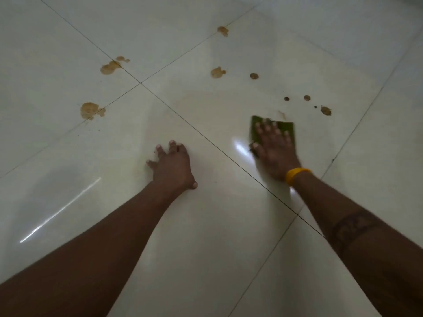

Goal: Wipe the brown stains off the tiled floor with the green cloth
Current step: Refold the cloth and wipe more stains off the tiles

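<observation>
My right hand (273,148) lies flat with spread fingers on the green cloth (288,128), pressing it onto the pale glossy tiled floor (206,225). A faint brown smear (282,114) shows just beyond the cloth's far edge. My left hand (172,164) rests on the floor with fingers spread and fingertips down, holding nothing. Several brown stains lie farther out: a large one at the left (90,110), one on a tile joint (111,66), one in the middle (217,72), one far back (223,30), and small dots to the right (325,110).
Dark grout lines cross the floor, meeting at a joint (140,83) beyond my left hand. A yellow band (295,175) circles my right wrist. Bright light reflections streak the tiles near both arms.
</observation>
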